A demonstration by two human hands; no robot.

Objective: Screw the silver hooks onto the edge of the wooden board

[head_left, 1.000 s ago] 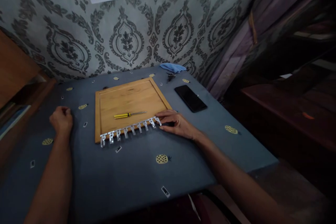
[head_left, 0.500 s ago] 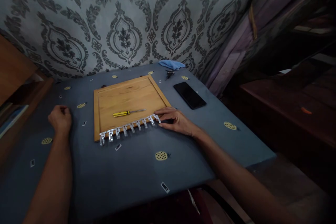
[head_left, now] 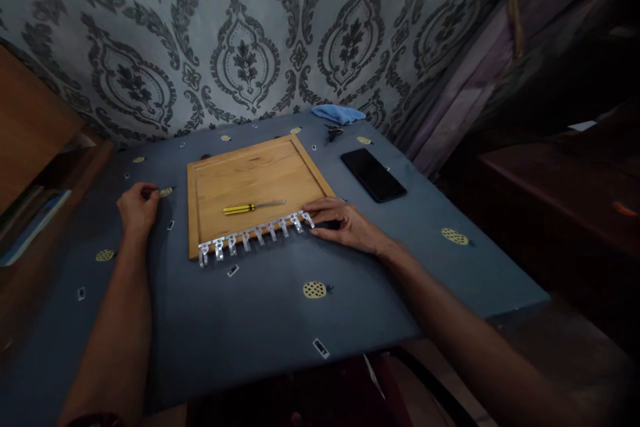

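Observation:
A framed wooden board (head_left: 250, 173) lies flat on the table, with a metal hook rail (head_left: 259, 233) along its near edge, the hooks hanging past that edge. On the board rests a screwdriver (head_left: 254, 207) with a yellow and black handle, its shaft pointing right. My right hand (head_left: 347, 223) is closed at the board's near right corner, fingers above and thumb below, gripping the rail's right end. To the left of the board, my left hand (head_left: 138, 208) hovers or rests at the table with curled fingers. Whatever is between those fingertips is too small and dark to name.
A black phone (head_left: 373, 175) lies right of the board. Behind it are a small dark object (head_left: 333, 131), shape unclear, and a blue cloth (head_left: 339, 114) near the patterned wall. A wooden shelf (head_left: 37, 127) with papers stands at the left. The table's cloth (head_left: 240, 333) has pineapple prints.
My left hand has moved forward and a little right, closer to the board. The right hand keeps its place on the rail's end. The whole view has shifted slightly.

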